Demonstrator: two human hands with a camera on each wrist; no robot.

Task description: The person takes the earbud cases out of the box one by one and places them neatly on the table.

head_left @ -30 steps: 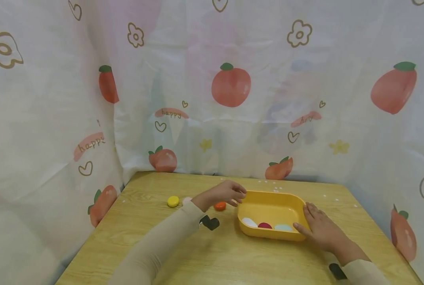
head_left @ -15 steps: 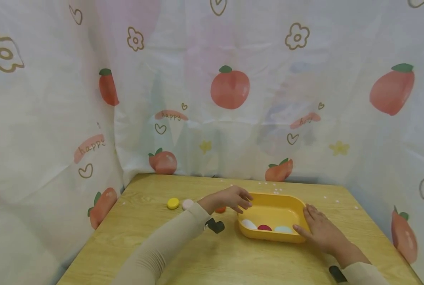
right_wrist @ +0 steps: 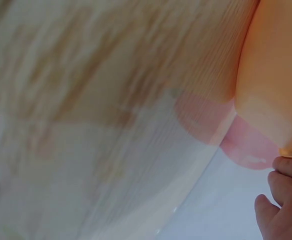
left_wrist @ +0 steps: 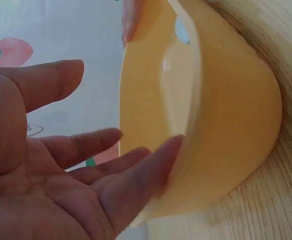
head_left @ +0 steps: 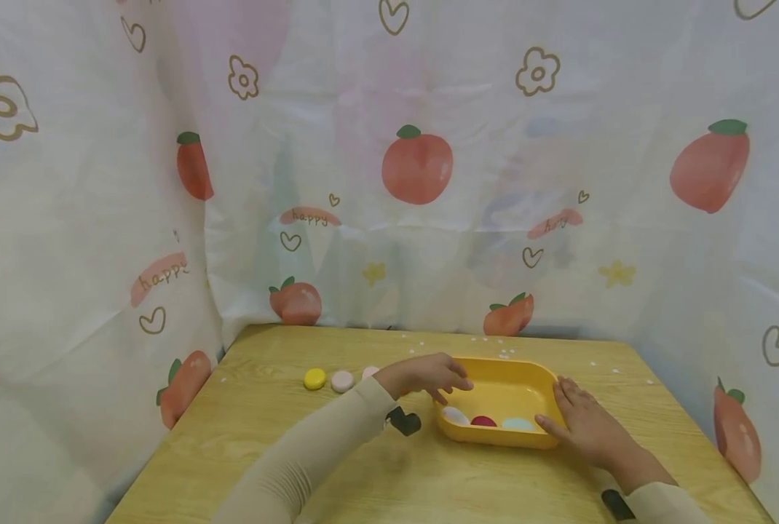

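Note:
A yellow tray (head_left: 498, 435) stands on the table. In it lie a white round piece (head_left: 455, 416), a dark red one (head_left: 484, 421) and a pale mint one (head_left: 517, 423), along the near wall. My left hand (head_left: 432, 374) is over the tray's left end, fingers loosely spread; the left wrist view shows nothing in its palm, and a fingertip close to the rim. My right hand (head_left: 591, 426) rests against the right end, fingers extended along the rim and thumb over the near corner. Only some of its fingers (right_wrist: 286, 182) show in the right wrist view.
Left of the tray sit a yellow disc (head_left: 314, 378), a pale pink disc (head_left: 342, 380) and another pale pink disc (head_left: 370, 372), partly covered by my left sleeve. Small white specks (head_left: 504, 354) dot the wooden table (head_left: 389, 484). A fruit-printed curtain (head_left: 337, 167) encloses its sides and back.
My left hand has moved right, from beside the tray to over its left rim. Its arm now hides the orange disc. The right hand keeps its place on the tray.

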